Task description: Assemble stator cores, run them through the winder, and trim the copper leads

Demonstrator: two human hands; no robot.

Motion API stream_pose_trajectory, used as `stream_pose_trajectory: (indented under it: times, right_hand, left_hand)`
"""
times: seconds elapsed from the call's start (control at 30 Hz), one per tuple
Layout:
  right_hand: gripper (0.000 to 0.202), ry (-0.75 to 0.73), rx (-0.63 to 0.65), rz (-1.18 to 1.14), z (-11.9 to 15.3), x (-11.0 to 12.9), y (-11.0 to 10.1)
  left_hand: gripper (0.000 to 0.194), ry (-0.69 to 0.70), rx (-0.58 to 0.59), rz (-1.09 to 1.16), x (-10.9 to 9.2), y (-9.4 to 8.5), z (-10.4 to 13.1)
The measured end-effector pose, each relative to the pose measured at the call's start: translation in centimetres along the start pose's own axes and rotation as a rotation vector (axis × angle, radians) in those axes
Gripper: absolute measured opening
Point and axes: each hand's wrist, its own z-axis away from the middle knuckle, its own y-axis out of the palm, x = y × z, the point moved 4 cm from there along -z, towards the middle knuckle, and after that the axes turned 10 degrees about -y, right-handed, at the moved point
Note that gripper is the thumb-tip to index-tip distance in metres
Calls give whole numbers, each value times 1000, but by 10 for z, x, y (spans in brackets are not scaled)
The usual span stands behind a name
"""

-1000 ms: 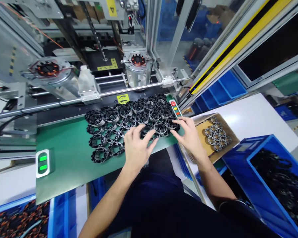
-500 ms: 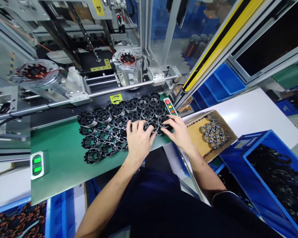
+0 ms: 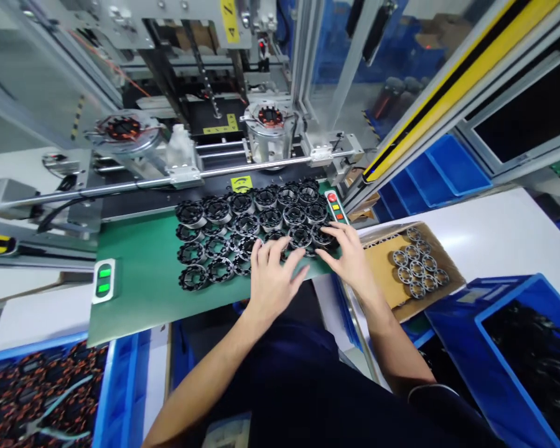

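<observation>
Several black ring-shaped parts with metal bands (image 3: pixel 192 213) stand in packed rows on the green work surface (image 3: pixel 140 249). My left hand (image 3: pixel 273 274) is over the front rows, its fingers spread and the thumb apart, with nothing held. At the right end of the rows, my right hand (image 3: pixel 348 252) has its thumb and fingers around a black ring (image 3: pixel 322 235). Part of that ring is hidden by the fingers.
Behind the rings, a metal rail (image 3: pixel 242 168) and two wound-coil fixtures (image 3: pixel 269 134) belong to a machine. A cardboard box (image 3: pixel 378 267) of metal rings, a blue bin (image 3: pixel 485 323) and a button panel (image 3: pixel 336 206) are on the right. Pliers (image 3: pixel 56 410) lie lower left.
The view has shifted left. My left hand has come off a ring in the front rows and opened, while my right hand stays at the end ring.
</observation>
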Motion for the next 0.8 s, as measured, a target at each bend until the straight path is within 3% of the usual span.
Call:
stream_pose_trajectory:
  times: [0.1,0.2,0.27,0.33,0.43,0.5,0.57,0.63,0.8]
  right_hand:
    - [39,-18,-107,24,6,11,-17]
    - [20,-43,-227,1,14,28,-31]
    - [10,-59,-276,-49,19,40,-33]
    - [10,-79,-272,-103,21,50,-24]
    - [8,-209,-146,-245,15,80,7]
    - [10,-354,13,-388,9,112,32]
    - [16,-500,212,-550,6,150,53]
    - [20,-627,395,-676,8,185,68]
    - [12,-805,620,-732,17,233,85]
  left_hand:
    - [13,-33,-39,30,13,-26,58]
    - [5,-243,-49,-65,52,-57,126]
    - [10,-475,-78,-193,93,-89,172]
    - [21,-757,-144,-353,140,-135,218]
    - [46,-1223,-266,-583,198,-213,287]
    - [54,-1507,-304,-659,222,-248,326]
    - [51,-1699,-264,-643,240,-261,351]
    - [44,-1792,-168,-574,253,-256,361]
    - [41,-1900,25,-487,274,-233,355]
